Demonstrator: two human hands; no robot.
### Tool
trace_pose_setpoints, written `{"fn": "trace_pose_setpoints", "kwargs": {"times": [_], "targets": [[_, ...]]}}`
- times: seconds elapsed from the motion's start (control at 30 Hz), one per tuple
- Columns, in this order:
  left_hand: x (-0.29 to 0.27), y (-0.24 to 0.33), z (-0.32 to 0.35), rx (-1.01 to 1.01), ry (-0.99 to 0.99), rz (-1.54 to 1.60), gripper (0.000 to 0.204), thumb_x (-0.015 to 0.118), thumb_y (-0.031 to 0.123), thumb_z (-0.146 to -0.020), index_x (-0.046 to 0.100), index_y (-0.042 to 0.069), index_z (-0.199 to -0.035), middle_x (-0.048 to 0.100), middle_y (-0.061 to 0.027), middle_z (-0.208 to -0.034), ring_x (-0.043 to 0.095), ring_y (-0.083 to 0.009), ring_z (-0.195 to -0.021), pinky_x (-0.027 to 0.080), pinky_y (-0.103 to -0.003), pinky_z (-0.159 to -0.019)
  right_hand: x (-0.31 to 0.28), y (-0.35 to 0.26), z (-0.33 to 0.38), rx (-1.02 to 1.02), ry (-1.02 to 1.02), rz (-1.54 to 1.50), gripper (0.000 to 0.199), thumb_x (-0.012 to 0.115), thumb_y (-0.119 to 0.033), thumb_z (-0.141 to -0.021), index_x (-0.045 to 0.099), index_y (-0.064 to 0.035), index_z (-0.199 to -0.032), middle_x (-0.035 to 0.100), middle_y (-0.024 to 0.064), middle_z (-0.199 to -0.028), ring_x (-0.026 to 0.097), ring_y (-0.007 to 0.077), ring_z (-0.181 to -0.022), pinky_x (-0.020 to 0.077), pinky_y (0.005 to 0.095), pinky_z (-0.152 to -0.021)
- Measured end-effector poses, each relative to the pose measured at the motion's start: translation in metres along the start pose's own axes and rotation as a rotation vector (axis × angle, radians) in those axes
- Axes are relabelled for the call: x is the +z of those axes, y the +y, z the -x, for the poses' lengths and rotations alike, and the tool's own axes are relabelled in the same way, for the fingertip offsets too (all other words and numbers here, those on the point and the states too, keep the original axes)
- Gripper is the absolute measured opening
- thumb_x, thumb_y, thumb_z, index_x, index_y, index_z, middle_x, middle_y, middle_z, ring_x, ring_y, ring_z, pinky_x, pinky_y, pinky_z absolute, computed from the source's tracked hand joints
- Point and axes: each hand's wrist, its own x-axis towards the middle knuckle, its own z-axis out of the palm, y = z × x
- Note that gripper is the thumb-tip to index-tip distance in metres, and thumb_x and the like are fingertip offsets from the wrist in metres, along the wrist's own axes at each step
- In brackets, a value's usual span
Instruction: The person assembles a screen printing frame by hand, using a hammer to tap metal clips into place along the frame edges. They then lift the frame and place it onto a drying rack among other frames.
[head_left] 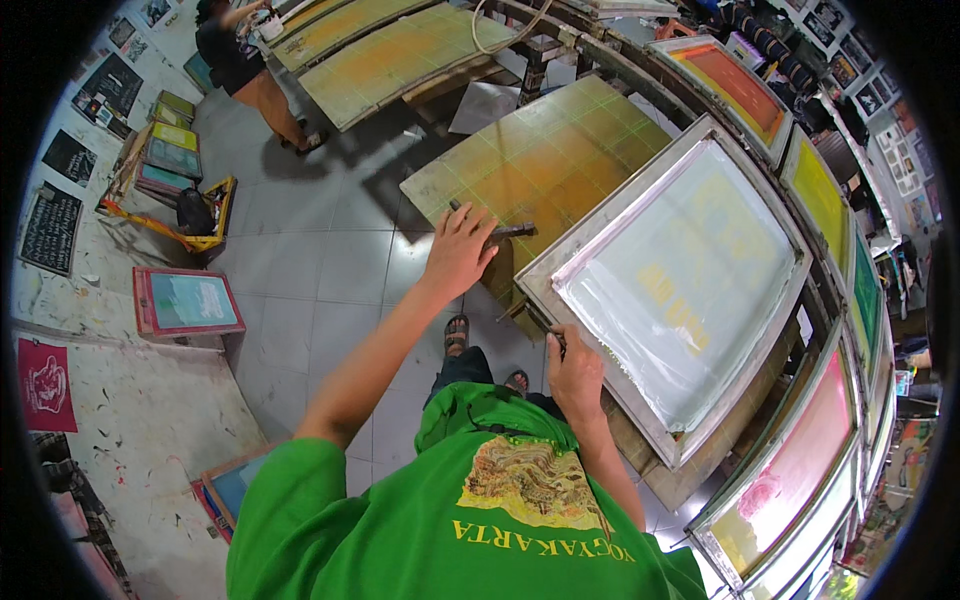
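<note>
My left hand (460, 248) is palm down at the near corner of a yellow-green printing platen (560, 150) marked with a light grid. Its fingers stretch over a dark bar (512, 231), whose ends show past the fingers; the contact beneath them is hidden. Beside the near edge of a tilted silkscreen frame (665, 290), my right hand (577, 375) is closed around a dark handle (556, 345). The frame's pale mesh carries faint yellow shapes and has shiny tape along its border.
More screens, such as a red-orange one (735, 85) and a pink one (800, 460), ring the press at right. Other platens (405, 60) stand at the far left, near another person (245, 65). Framed screens (188, 300) lean by the left wall above grey floor tiles (335, 260).
</note>
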Motion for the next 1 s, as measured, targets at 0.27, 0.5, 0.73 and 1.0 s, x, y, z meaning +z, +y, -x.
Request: {"fn": "trace_pose_setpoints", "kwargs": {"times": [0.27,0.5,0.73,1.0], "targets": [[0.016,-0.035,-0.022,0.16,-0.298,-0.036,0.024,0.069,0.029,-0.105,0.064,0.008,-0.117,0.067,-0.0125,-0.115,0.06,-0.035,-0.122,0.045,-0.054,-0.109,0.006,0.001,-0.001,0.054,0.03,-0.055,0.016,0.067,-0.023,-0.105,0.066,-0.0108,-0.116,0.076,0.0221,-0.088,0.072,0.0478,-0.081,0.0551,0.0579,-0.071],[-0.045,-0.002,0.073,-0.255,-0.388,0.5,0.019,0.051,0.022,-0.115,0.05,0.005,-0.124,0.067,-0.0175,-0.094,0.068,-0.0411,-0.083,0.052,-0.052,-0.073,0.006,0.009,-0.006,0.013,0.025,-0.036,0.016,0.067,-0.022,-0.105,0.065,-0.0084,-0.113,0.077,0.0216,-0.093,0.073,0.0467,-0.083,0.0562,0.056,-0.072],[-0.048,0.042,0.147,-0.49,-0.482,0.748,0.031,0.05,0.031,-0.117,0.061,0.002,-0.117,0.064,-0.0109,-0.079,0.063,-0.0263,-0.071,0.049,-0.043,-0.069,-0.001,0.005,-0.008,0.01,0.013,-0.074,0.014,0.069,-0.016,-0.104,0.067,-0.0057,-0.113,0.077,0.021,-0.094,0.072,0.0465,-0.085,0.0548,0.0539,-0.074],[-0.026,0.086,0.136,-0.767,-0.457,0.948,0.055,0.048,0.045,-0.117,0.061,0.0,-0.088,0.057,-0.0066,-0.072,0.052,-0.0188,-0.065,0.042,-0.038,-0.063,0.006,0.002,-0.008,-0.026,0.045,0.028,0.013,0.068,-0.016,-0.105,0.065,-0.0066,-0.113,0.075,0.0207,-0.089,0.072,0.0458,-0.08,0.0542,0.0541,-0.069]]}}
